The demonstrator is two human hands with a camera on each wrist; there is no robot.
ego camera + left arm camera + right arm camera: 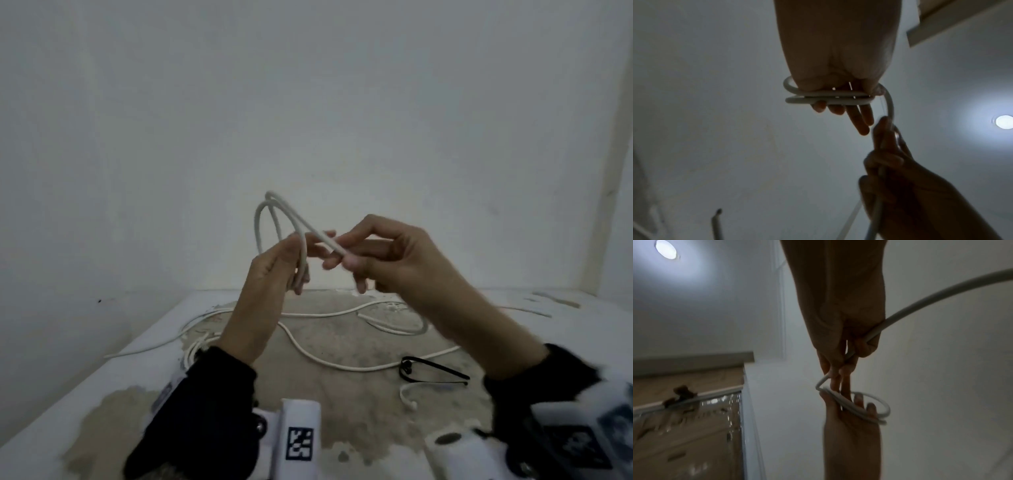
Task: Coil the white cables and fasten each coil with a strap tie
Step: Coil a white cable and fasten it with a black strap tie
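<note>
Coiling: my left hand point(274, 270) grips two finished loops of cable point(274, 212) while my right hand point(383, 253) pinches the next length just beside it, most slack and the strap tie point(433, 371) lying below, unused.

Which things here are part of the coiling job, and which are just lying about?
In the job:
- white cable, loops held in left hand, fed by right hand
- loose white cables
- black strap tie

Lying about:
- worn table
- ceiling light
</note>
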